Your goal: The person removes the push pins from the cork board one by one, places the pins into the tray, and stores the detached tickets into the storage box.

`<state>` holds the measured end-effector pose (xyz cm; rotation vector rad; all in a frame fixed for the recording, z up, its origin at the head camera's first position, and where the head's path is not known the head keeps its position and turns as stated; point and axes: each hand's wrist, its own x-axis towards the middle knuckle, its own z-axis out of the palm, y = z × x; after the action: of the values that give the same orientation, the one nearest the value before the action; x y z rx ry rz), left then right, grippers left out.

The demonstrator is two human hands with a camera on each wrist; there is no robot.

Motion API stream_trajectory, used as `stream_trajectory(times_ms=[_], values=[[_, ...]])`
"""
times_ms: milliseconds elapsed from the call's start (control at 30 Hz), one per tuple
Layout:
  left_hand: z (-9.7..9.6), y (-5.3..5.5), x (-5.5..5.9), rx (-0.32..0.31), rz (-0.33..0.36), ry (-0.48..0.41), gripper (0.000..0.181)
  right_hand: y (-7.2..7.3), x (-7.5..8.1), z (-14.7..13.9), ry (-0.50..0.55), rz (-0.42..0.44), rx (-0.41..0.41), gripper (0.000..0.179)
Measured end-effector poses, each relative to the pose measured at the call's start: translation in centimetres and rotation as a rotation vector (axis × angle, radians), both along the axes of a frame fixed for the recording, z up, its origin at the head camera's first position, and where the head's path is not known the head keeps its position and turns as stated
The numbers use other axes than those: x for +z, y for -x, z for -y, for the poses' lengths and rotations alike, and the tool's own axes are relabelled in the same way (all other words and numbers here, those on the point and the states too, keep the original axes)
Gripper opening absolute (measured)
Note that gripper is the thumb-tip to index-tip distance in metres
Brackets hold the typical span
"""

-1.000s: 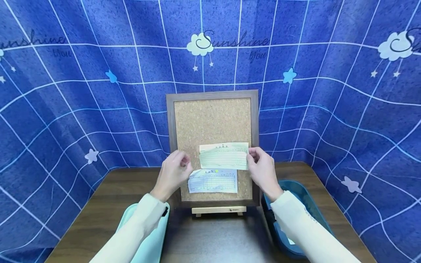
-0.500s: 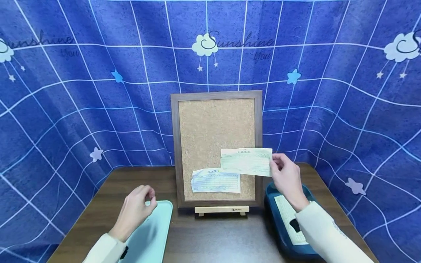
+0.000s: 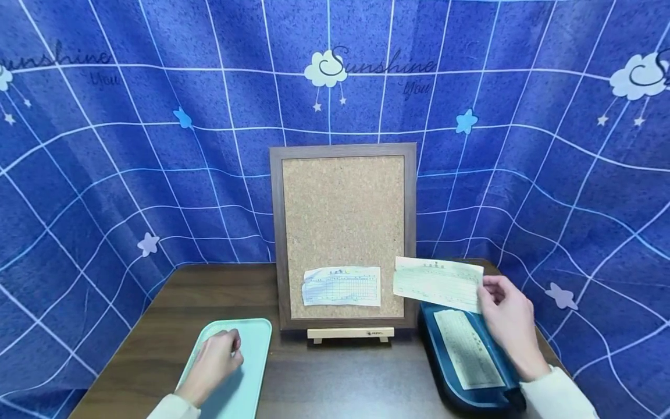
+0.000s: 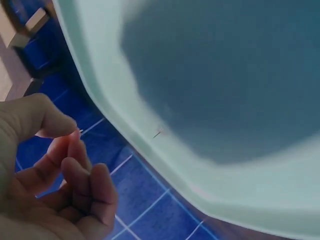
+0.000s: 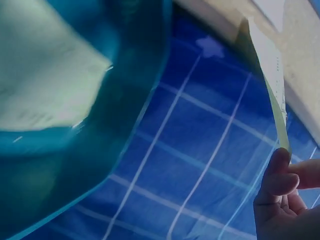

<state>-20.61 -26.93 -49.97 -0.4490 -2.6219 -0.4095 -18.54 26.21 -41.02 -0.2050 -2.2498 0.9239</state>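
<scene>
My right hand (image 3: 510, 317) pinches the right edge of a pale green printed slip (image 3: 437, 283), held in the air above the blue bin. Inside that bin (image 3: 450, 378) lies another green slip (image 3: 468, 349). A bluish printed form (image 3: 342, 286) is fixed low on the cork board (image 3: 342, 215). Over the mint tray (image 3: 253, 349) hovers my left hand (image 3: 211, 361), thumb and index finger pressed together. In the left wrist view a tiny shiny tip, apparently a pushpin (image 4: 80, 131), pokes from that pinch. A clear pushpin (image 4: 158, 133) lies on the tray's floor.
The framed board leans on a low wooden stand (image 3: 350, 333) near the back of the dark wooden table (image 3: 335, 378). A blue patterned curtain (image 3: 157, 145) hangs behind and on both sides.
The green slip has come away from the board and moved right and down with my right hand, over the bin. My left hand has drawn back from the board to the tray.
</scene>
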Motion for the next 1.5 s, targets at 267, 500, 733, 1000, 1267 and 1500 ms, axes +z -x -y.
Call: stream_trajectory(times_ms=[267,500,733,1000,1267,1500], values=[[-0.2,-0.4,-0.9,0.044,0.128,0.028,0.027,-2.9,-2.3,-3.4,-0.015,0.079,-0.076,0.024],[0.1,-0.7,-1.5,0.064,0.223,0.043,0.025,-5.0,-4.6,-4.3,0.017,0.217,-0.139,0.026],[0.6,-1.0,-2.3,0.071,0.272,0.076,0.026,-6.9,-5.8,-4.1,-0.086,0.376,-0.011,0.010],[0.6,-1.0,-2.3,0.082,0.309,0.095,0.027,-7.8,-5.3,-3.2,-0.071,0.483,0.078,0.014],[0.5,-1.1,-2.3,0.087,0.320,0.088,0.026,-7.5,-5.0,-1.8,-0.029,0.400,0.120,0.013],[-0.5,-0.6,0.0,0.081,0.186,0.031,0.020,-6.6,-4.7,-0.3,-0.039,0.317,0.178,0.008]])
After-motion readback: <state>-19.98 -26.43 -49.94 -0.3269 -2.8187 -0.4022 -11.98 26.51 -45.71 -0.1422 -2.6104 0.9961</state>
